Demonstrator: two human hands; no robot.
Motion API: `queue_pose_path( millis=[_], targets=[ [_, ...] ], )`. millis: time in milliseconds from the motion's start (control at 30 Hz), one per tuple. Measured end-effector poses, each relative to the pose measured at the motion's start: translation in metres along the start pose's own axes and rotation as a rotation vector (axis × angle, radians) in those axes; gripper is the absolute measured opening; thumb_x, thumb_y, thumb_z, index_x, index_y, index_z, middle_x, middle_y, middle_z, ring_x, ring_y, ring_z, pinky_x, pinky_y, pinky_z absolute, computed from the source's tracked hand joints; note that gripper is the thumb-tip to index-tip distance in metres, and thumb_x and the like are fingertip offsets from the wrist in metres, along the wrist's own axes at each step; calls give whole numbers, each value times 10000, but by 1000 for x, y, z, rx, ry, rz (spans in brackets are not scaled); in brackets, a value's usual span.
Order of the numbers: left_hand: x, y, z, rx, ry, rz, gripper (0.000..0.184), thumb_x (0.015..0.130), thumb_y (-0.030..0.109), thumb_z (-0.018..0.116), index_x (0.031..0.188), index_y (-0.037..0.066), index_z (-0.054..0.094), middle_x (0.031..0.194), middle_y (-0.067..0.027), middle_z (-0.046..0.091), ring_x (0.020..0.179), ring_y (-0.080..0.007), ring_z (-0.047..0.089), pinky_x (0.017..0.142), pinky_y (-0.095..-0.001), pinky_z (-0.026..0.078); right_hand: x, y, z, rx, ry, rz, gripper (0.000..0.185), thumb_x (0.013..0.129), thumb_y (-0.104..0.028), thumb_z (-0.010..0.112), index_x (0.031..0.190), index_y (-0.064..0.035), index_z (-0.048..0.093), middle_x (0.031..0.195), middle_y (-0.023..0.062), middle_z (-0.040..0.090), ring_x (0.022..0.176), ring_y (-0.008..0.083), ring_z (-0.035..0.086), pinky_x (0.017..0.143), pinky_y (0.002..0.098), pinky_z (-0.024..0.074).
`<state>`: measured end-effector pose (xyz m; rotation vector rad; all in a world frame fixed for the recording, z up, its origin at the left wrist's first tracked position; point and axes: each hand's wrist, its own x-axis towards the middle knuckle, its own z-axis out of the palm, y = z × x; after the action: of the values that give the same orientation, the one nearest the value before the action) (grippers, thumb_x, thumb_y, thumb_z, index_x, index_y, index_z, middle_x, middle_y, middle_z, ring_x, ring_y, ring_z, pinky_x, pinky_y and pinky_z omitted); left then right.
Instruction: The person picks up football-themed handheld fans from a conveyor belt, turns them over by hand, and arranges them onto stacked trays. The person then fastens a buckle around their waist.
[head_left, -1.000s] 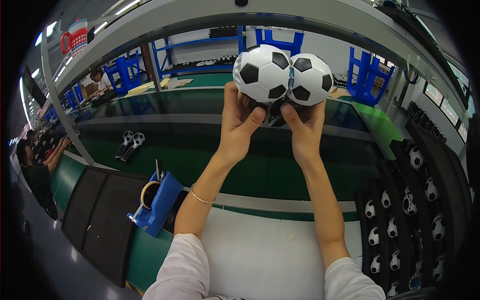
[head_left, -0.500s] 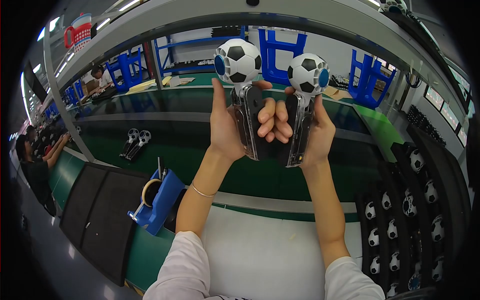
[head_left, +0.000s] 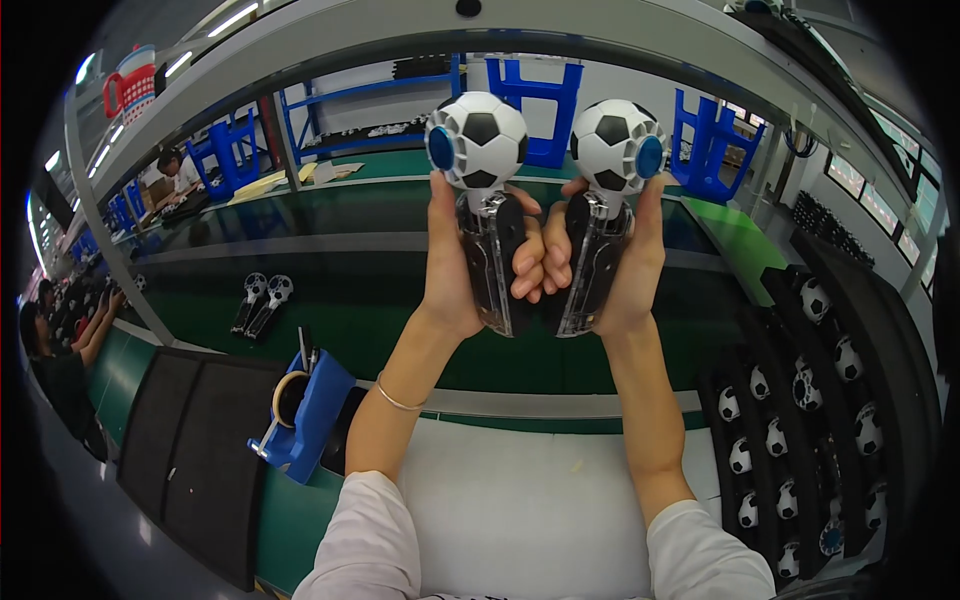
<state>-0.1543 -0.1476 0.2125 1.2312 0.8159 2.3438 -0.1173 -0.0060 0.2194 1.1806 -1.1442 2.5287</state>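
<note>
Both my hands are raised over the conveyor, each wrapped round the handle of a handheld fan. My left hand (head_left: 450, 275) grips the left fan (head_left: 492, 142), whose round head has a black-and-white football pattern and a blue disc facing left. In my right hand (head_left: 637, 270) is the matching right fan (head_left: 602, 148), its blue disc turned to the right. The two fans stand upright side by side, heads apart. Their handles are black and clear plastic, partly hidden by my fingers, and the fingertips of both hands nearly meet between them.
Two more fans (head_left: 262, 303) lie on the dark green conveyor (head_left: 370, 350). A blue tape dispenser (head_left: 312, 415) sits left of a white work surface (head_left: 520, 510), beside black foam trays (head_left: 190, 450). Black racks (head_left: 790, 430) of football-headed fans stand right. Co-workers (head_left: 70, 350) sit at left.
The left fan has come down a little and now stands about level with the right one. Both are held more evenly upright. The camera view has shifted slightly to the right.
</note>
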Motion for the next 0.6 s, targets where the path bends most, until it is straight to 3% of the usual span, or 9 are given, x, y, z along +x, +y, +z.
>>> queue_pose_path(
  millis=[100,200,367,433,533,567,600],
  targets=[
    [-2,4,6,-61,60,9,745,875,737,234,987,48,494,547,-41,455,385,-124,451,438,-287,491,-4,2,14,-52,36,-57,702,934,-641,239,1106,1,467,695,134,557,561,192,585,543,309,538],
    [-3,9,-2,-138,-81,6,836,846,777,180,998,26,513,573,-84,482,429,-174,486,462,-313,488,-7,3,21,-174,8,-60,747,915,-673,242,1120,10,464,676,155,521,552,220,557,524,333,515],
    [-7,11,3,-69,-118,64,839,847,773,179,992,19,518,565,-99,500,424,-184,517,422,-302,501,-10,3,25,-140,16,-84,774,894,-702,252,1121,10,454,675,175,524,529,234,565,498,346,533],
    [-7,11,6,-40,-121,87,852,844,776,183,981,2,513,552,-101,502,422,-183,516,425,-294,501,-13,3,21,-31,-79,-80,805,889,-707,256,1148,28,455,734,153,582,610,201,621,575,308,558],
    [-7,6,11,-94,-70,91,871,829,790,208,964,-19,503,557,-118,518,424,-195,516,416,-283,480,-12,-1,18,-71,-108,-106,848,858,-745,271,1148,29,459,752,169,594,631,213,624,568,295,546],
    [-7,8,15,16,-55,95,726,872,727,277,955,34,476,529,-80,466,405,-176,484,446,-323,515,-12,-4,17,-109,-94,-94,825,857,-726,341,1147,38,455,754,178,594,639,220,625,570,291,543],
    [-8,7,16,27,-20,91,732,867,734,275,958,36,477,529,-79,465,401,-173,483,438,-315,510,-13,-3,17,-96,-72,-93,807,856,-706,383,1142,46,452,750,181,594,638,224,624,565,290,542]
  ],
)
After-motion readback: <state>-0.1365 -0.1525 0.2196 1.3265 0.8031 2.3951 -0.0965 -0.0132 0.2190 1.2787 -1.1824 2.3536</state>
